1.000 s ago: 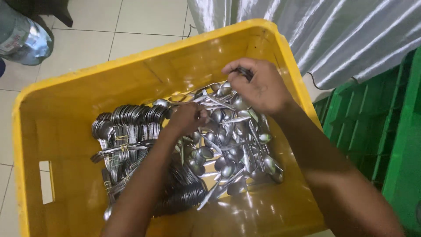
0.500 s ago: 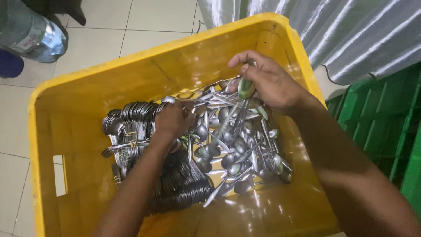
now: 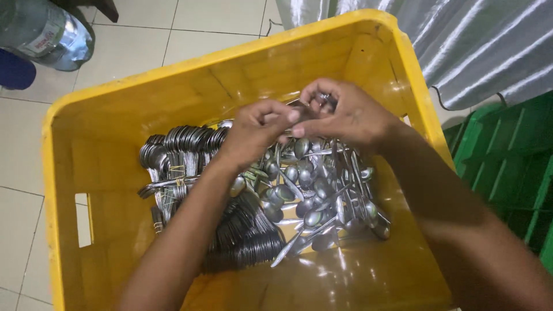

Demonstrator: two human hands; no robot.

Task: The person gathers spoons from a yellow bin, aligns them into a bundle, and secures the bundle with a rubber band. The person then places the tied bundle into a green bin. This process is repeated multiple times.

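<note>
Shiny metal spoons (image 3: 314,193); glossy yellow plastic crate (image 3: 190,75); smooth floor tiles (image 3: 124,49).

The right hand (image 3: 345,115) hides the spoons (image 3: 324,101) it grips.

inside the yellow crate (image 3: 69,173) the bare floor along the near wall and the left side by the handle slot (image 3: 83,219) lay open to a reaching hand. the loose spoons (image 3: 322,196) and the bundled spoons (image 3: 178,150) filled the middle. the left hand (image 3: 256,129) and right hand (image 3: 345,112) met above the pile, crowding the far side. the green crate (image 3: 507,167) and grey cloth (image 3: 472,40) hemmed the right.
</note>
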